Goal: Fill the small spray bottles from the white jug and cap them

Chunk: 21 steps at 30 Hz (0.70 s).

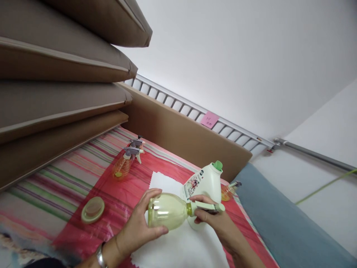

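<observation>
A clear yellow-green spray bottle [169, 211] lies sideways in the air between my hands. My left hand [143, 219] wraps round the wide base end of it. The fingers of my right hand [208, 215] close on its pale green spray head [208, 206] beside the neck. Right behind the bottle stands a white detergent jug [208, 178] with a green cap [218, 165] and a printed label. Beneath my hands is a white cloth [167, 181] with a scalloped edge. Whether any liquid is inside the held bottle, I cannot tell.
Orange spray bottles with grey heads [122, 163] stand at the back left, and another orange spray bottle [227, 192] at the right. A round pale green lid [93, 210] lies on the red sheet [145, 163]. Stacked cushions [61, 96] rise at left; a brown board [181, 130] stands behind.
</observation>
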### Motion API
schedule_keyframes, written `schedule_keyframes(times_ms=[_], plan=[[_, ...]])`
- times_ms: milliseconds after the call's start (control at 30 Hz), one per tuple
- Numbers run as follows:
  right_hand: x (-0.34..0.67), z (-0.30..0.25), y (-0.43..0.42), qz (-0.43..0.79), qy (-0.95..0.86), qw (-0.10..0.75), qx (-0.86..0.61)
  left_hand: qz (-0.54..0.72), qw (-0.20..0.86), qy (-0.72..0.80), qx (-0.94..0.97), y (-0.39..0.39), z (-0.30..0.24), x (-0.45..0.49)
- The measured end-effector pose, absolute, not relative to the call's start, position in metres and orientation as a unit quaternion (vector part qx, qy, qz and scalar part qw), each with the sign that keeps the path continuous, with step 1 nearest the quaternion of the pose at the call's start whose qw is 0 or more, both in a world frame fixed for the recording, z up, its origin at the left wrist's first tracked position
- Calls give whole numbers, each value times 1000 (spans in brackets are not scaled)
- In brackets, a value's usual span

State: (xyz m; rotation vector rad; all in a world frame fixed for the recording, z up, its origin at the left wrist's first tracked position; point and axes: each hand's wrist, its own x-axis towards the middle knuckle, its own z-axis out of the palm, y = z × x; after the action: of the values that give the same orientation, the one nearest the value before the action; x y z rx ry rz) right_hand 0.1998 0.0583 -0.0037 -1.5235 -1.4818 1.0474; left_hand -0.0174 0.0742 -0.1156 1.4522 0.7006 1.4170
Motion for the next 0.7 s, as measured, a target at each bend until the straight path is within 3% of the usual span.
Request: schedule_keyframes(times_ms=[133, 300, 433, 533, 700], plan=[[201, -3, 57, 386, -598, 373, -596, 552, 565, 263, 554, 77, -119, -16], [209, 20, 57, 311, -722, 284, -549, 518, 708, 240, 416, 83, -122, -13], [218, 37, 52, 268, -736, 264, -563, 468, 800, 183, 328, 84, -123, -14], [236, 34, 45, 255, -638, 350, -637, 490, 800, 172, 301, 86, -126, -13], [261, -9, 32, 358, -385, 631, -570, 524, 788, 156, 283, 89, -129, -8]])
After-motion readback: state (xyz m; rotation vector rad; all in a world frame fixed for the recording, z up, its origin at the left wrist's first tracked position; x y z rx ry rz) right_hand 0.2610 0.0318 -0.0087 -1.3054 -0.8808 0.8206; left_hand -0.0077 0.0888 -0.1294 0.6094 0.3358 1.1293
